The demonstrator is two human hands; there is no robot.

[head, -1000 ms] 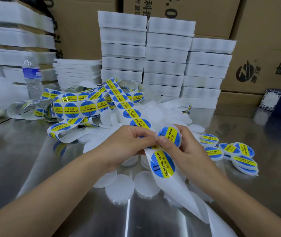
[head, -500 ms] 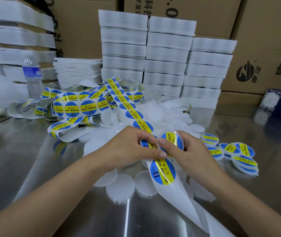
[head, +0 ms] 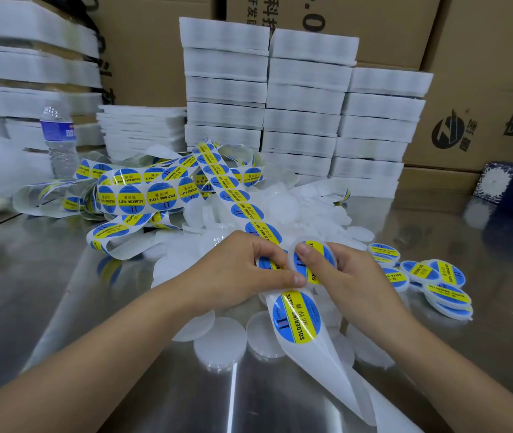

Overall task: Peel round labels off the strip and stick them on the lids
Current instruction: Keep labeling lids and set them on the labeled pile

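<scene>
Steel table [head: 61, 307] under everything, and on it the big tangle of label strip [head: 142, 195] running from the far left, over the heap of bare white lids [head: 280, 207], straight down toward me. Its long axis goes away-to-near, and the spent backing tail [head: 327, 364] trails off past my right forearm.

Finished, labelled lids [head: 436, 276] sit in a small pile just to the right of my right hand. A few bare lids [head: 219, 342] lie flat right below my wrists.

Now the hands. My left hand [head: 242, 270] has its grip closed on the strip, thumb on top, pinching it just above the next full label [head: 297, 315]. My right hand [head: 349, 276] has its grip closed round a lid [head: 313, 260] with a blue-and-yellow label on its face, thumb pressing on the sticker (rubbing it flat, I'd judge).

What matters next: that full label lies directly below both grips, on the near side, along the strip's run. My left hand is touching the strip beside it, so it's nearer. I reckon the right hand has to drop its lid rightward onto the finished pile before it can peel.
</scene>
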